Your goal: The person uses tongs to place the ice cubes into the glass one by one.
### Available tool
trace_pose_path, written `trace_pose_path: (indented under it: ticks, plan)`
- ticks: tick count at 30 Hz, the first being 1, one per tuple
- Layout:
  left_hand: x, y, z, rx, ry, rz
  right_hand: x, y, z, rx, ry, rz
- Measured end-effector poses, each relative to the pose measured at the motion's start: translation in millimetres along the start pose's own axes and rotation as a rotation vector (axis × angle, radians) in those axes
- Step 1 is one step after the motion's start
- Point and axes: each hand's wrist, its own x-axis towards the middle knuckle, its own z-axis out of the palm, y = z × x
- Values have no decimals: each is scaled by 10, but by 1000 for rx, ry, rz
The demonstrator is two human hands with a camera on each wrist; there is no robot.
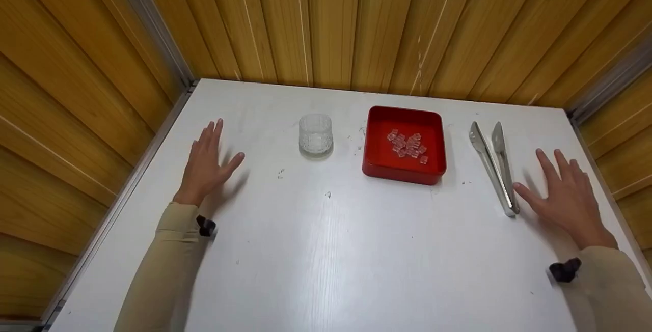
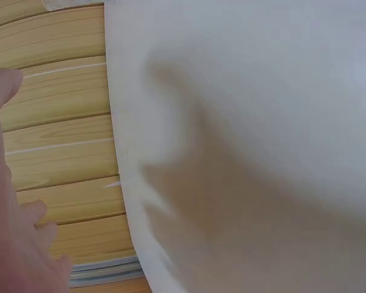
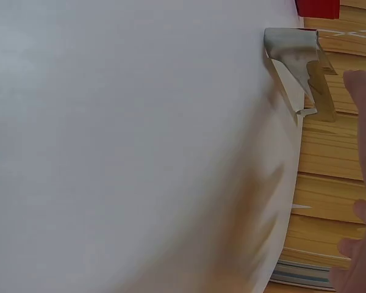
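Note:
In the head view my left hand [image 1: 204, 164] is held over the left part of the table, fingers straight and thumb spread, with nothing in it. To its right stands a clear textured glass [image 1: 316, 134]. My right hand [image 1: 570, 197] is spread at the right side, its thumb tip close beside a pair of metal tongs [image 1: 501, 169] that lie with their tips apart, pointing to the back. A red square tray [image 1: 404, 171] sits between glass and tongs, holding several small clear cubes [image 1: 406, 144]. The right wrist view shows the tongs [image 3: 293, 46] end-on near the thumb.
The white table [image 1: 305, 250] bears small dark marks. Wood-patterned panels [image 1: 331, 26] stand along its back and sides, with metal frame posts [image 1: 153, 26] at the corners. Each sleeve has a black wrist device, such as the left one [image 1: 206, 225].

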Motion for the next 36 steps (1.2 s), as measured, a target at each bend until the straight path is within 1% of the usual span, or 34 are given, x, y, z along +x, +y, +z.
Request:
trace_pose_path:
  ticks: [4, 7, 9, 12, 16, 20, 26, 32, 36]
  plan:
    - [52, 70, 54, -45, -23, -1, 56, -12, -12, 23, -36, 7]
    - [92, 132, 113, -57, -46, -4, 100, -22, -26, 34, -51, 6]
    - [126, 182, 158, -81, -62, -14, 129, -29, -36, 43, -60, 4]
    - [176, 269, 222, -131, -81, -49, 169, -51, -40, 57, -75, 0]
    - [249, 423, 294, -216, -108, -101, 212, -103, -46, 68, -95, -6]
    - [355, 599, 376, -319, -131, -129, 262, -159, -58, 81, -107, -11]
    - [529, 847, 538, -469, -147, -138, 326, -209, -25, 80, -146, 7]
    - [609, 1039, 694, -615, -155, -137, 365, -268, -27, 65, -161, 1]
    - [640, 1143, 786, -664, -149, -146, 392, -306, -33, 60, -189, 18]
